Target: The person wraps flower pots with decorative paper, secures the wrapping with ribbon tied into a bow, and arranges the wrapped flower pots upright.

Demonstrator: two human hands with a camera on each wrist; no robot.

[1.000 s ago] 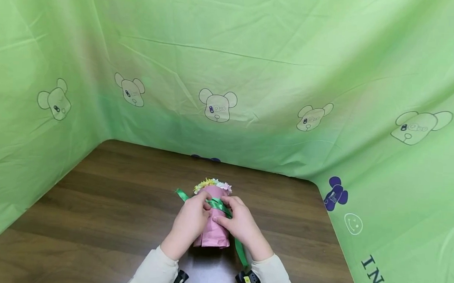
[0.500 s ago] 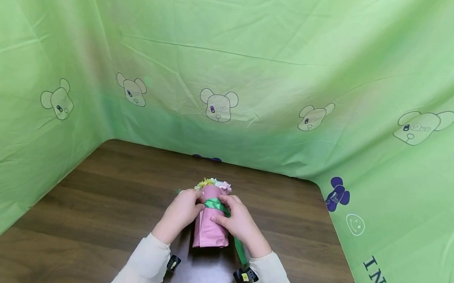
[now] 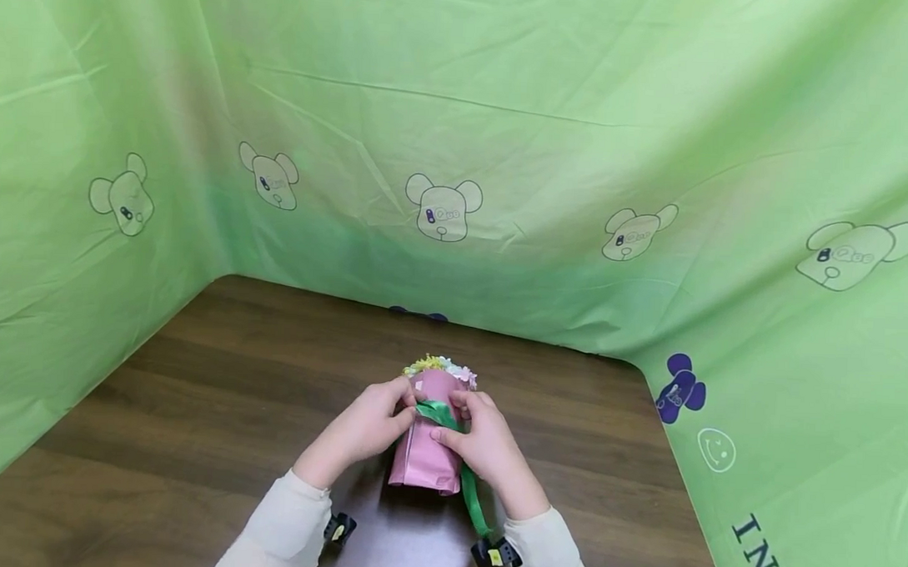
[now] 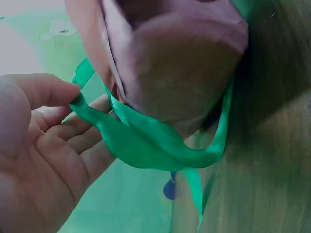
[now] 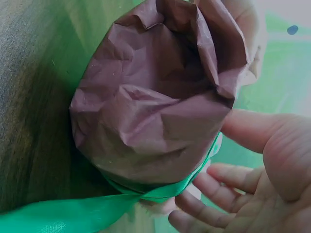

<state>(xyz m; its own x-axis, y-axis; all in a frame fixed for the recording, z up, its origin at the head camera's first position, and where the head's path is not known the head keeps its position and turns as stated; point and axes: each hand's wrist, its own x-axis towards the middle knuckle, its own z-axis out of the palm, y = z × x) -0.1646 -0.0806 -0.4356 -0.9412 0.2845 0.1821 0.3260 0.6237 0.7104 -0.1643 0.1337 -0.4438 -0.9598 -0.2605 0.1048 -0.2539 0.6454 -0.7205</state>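
Note:
A small bouquet (image 3: 427, 462) wrapped in pink paper lies on the table, its yellow, white and pink flowers (image 3: 439, 366) at the far end. Round its middle runs a green satin ribbon (image 3: 438, 413). My left hand (image 3: 367, 418) pinches that ribbon between thumb and fingers at the wrap's left side; the left wrist view shows the ribbon (image 4: 136, 141) looping below the paper. On the other side my right hand (image 3: 491, 443) rests its thumb on the paper, with its loosely extended fingers (image 5: 233, 179) beside the ribbon. A ribbon tail (image 3: 472, 501) hangs toward the right wrist.
The brown wooden table (image 3: 232, 393) spreads around the bouquet. Green cloth (image 3: 444, 133) printed with bear heads encloses it at the back and both sides. Black straps with cameras (image 3: 495, 554) sit at the wrists.
My left hand has shifted left from the bouquet's middle to its side, drawing the ribbon along. The loose ribbon end at far left has gone from sight. The right hand stays nearly still.

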